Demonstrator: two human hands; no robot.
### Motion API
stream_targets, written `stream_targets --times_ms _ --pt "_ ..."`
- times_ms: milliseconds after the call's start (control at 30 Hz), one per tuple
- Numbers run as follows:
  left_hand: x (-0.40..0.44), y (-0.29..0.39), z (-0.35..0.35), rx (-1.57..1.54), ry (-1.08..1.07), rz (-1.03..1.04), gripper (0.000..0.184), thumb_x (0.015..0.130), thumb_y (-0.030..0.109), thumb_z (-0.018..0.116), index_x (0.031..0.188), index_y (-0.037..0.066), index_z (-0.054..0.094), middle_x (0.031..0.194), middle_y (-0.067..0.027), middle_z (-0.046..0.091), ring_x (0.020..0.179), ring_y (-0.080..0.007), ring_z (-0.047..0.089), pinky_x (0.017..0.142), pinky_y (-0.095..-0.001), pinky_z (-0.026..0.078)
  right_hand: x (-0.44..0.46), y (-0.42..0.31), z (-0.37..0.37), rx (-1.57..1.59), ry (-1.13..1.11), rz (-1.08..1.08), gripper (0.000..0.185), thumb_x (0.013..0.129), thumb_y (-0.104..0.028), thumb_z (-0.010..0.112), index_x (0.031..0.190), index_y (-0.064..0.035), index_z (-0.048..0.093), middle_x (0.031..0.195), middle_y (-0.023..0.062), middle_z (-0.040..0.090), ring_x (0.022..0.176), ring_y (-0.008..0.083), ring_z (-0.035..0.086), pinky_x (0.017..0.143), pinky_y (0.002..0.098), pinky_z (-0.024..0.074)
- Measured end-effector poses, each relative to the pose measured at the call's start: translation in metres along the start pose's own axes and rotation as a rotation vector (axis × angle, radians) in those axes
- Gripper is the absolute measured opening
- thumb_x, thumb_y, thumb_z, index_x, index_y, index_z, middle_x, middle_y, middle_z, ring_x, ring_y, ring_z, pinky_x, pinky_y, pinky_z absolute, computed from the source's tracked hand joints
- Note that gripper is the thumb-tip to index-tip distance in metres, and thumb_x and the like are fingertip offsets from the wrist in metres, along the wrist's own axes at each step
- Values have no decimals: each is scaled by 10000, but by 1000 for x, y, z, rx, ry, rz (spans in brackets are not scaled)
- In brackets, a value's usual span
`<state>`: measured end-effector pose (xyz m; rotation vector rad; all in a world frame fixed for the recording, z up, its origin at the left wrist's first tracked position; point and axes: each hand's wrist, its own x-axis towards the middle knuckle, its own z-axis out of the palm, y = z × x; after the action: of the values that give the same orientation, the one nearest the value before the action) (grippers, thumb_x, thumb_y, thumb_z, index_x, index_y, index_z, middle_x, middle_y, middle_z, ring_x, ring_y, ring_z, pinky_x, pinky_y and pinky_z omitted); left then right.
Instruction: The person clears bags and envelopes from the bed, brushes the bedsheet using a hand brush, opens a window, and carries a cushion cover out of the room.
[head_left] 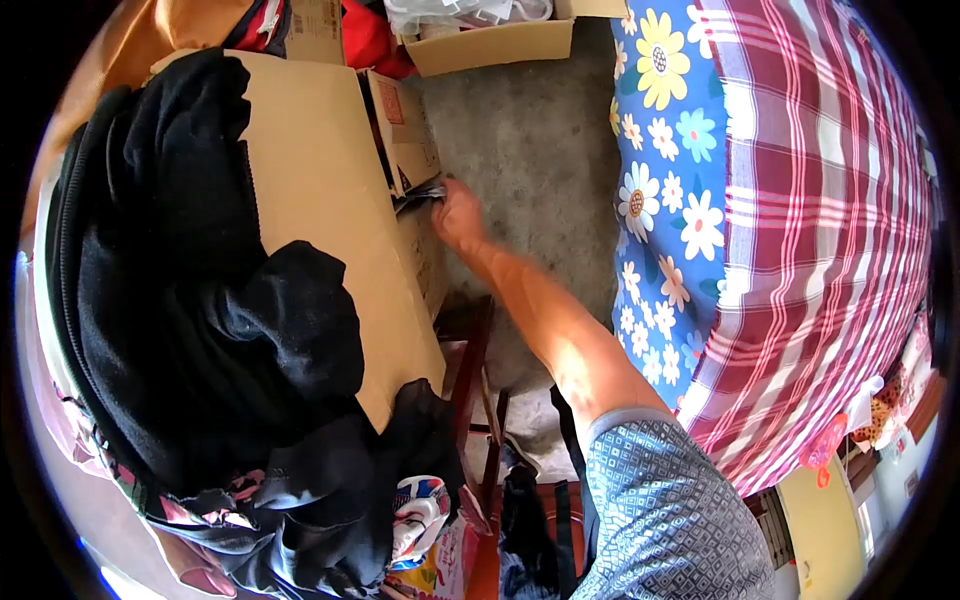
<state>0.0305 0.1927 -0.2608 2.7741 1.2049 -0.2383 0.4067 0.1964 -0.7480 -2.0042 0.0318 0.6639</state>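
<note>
Towards twelve o'clock, the right hand (458,213) meets a thin dark item (420,196) at eleven, beside the cardboard box (310,160); its fingers look curled, but whether they grip I cannot tell. The left hand is out of view. Black clothing (170,300) drapes at nine, probably because the box's broad top supports it

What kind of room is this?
Probably a home bedroom, with things stored in it. There's what looks like a bed with a checked cover, a heap of dark clothes and a big cardboard box.
</note>
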Motion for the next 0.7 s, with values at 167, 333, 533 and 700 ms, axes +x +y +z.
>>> stream_targets --times_ms 167,333,533,700 --pt "2 -3 2 -13 -2 -1 1156 796 770 610 1520 -43 223 1526 -275 292 1412 -419 306 1167 -562 210 10 -17 15 114 -63 52 408 859 -89 571 1246 38 572 1111 283 652 1049 442 625 920 456 496" --pt "-2 -1 8 -21 2 3 1160 789 774 616 1515 -46 231 1523 -276 294 1409 -419 308 1166 -562 211 9 22 42 339 80 -11 366 903 -88 543 1247 35 566 1113 276 662 1041 438 633 920 457 495" --pt "0 4 18 -41 22 13 1166 781 778 622 1510 -49 241 1520 -276 296 1406 -418 311 1164 -562 212 12 20 49 200 -121 -96 431 871 -140 516 1266 28 558 1164 281 647 1098 455 602 943 475 483" --pt "5 4 13 -61 37 21 1171 774 781 627 1506 -51 249 1517 -276 298 1403 -418 313 1162 -562 214 2 38 42 23 -151 -235 508 841 -163 529 1314 22 541 1193 303 619 1114 474 574 939 498 473"
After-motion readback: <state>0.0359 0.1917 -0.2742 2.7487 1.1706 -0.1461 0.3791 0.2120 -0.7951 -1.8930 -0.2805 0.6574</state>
